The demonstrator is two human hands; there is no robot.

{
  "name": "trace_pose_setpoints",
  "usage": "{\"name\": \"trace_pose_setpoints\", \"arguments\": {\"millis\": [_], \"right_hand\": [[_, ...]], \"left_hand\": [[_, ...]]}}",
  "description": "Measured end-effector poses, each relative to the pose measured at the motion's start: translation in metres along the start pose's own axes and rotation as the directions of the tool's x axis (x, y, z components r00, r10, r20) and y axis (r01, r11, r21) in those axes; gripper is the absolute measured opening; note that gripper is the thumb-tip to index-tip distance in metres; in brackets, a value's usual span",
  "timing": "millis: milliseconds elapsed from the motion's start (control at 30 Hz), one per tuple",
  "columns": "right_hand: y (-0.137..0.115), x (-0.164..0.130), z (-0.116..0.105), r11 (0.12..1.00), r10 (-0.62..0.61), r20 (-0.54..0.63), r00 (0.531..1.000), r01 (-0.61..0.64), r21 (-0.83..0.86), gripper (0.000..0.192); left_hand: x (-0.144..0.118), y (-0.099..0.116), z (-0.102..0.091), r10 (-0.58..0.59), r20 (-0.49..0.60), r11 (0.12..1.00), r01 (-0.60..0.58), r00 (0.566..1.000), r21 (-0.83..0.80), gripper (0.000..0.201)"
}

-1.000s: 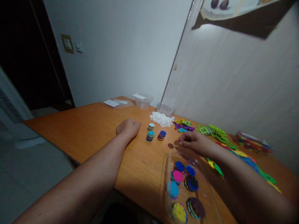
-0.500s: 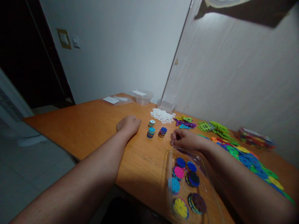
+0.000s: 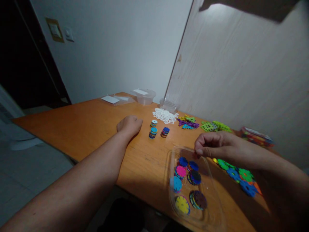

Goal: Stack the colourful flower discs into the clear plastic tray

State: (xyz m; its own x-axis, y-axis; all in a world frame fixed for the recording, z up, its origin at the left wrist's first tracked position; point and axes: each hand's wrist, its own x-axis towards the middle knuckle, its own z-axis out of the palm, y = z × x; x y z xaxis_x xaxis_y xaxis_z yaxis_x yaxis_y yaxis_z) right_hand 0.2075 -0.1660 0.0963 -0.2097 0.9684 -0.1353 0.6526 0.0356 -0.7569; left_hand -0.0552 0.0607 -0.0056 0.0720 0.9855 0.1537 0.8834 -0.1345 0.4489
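Right hand (image 3: 218, 146) has shifted from beside the 3 loose stacks to the far right corner of the clear plastic tray (image 3: 210, 213); brown disc (image 3: 197, 155) is gone from its spot on the table (image 3: 96, 125). Looks pinched between thumb and fingers now, only a reddish sliver visible. Left hand (image 3: 130, 125): loose fist on the table, nothing visible in it.

Progress: 7 disc stacks in the tray, tops 2 blue, 1 each pink, black, light blue, yellow, brown. 3 stacks outside, past its far left corner: white-top (image 3: 154, 123), light-blue-top (image 3: 153, 132), blue-top (image 3: 165, 132).

Discs: thin, round, notched rims, look like matte plastic. White lattice pieces (image 3: 165, 115) heaped near table's far edge; flower-shaped pieces (image 3: 233, 174), flat and lobed, right of the tray.
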Motion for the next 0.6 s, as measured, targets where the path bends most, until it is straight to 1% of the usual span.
{"name": "trace_pose_setpoints", "arguments": {"millis": [100,200,267,400,533,600], "right_hand": [[-0.012,-0.012,0.009,0.997,0.025,0.205,0.979,-0.011,-0.07,0.022],[-0.015,-0.016,0.019,0.988,0.086,0.292,0.953,-0.045,-0.146,0.018],[-0.015,-0.017,0.025,0.985,0.101,0.33,0.939,-0.048,-0.164,0.015],[-0.021,-0.018,0.031,0.99,0.087,0.399,0.913,-0.035,-0.136,0.016],[-0.027,-0.018,0.035,0.983,0.059,0.416,0.907,0.021,-0.184,0.024],[-0.025,-0.018,0.034,0.965,0.059,0.381,0.923,0.045,-0.258,0.026]], "left_hand": [[0.001,-0.001,0.002,-0.007,-0.009,1.0,0.007,1.0,-0.001,0.038],[0.001,0.0,0.001,-0.01,-0.001,1.0,0.01,1.0,-0.001,0.037],[0.0,0.001,0.0,-0.011,0.007,1.0,0.011,1.0,-0.003,0.037],[-0.001,0.001,-0.002,-0.007,0.017,1.0,0.008,1.0,-0.019,0.037],[-0.001,0.001,-0.002,-0.003,0.023,1.0,0.004,1.0,-0.03,0.037],[-0.002,0.002,-0.003,-0.009,0.027,1.0,0.01,1.0,-0.027,0.037]]}}
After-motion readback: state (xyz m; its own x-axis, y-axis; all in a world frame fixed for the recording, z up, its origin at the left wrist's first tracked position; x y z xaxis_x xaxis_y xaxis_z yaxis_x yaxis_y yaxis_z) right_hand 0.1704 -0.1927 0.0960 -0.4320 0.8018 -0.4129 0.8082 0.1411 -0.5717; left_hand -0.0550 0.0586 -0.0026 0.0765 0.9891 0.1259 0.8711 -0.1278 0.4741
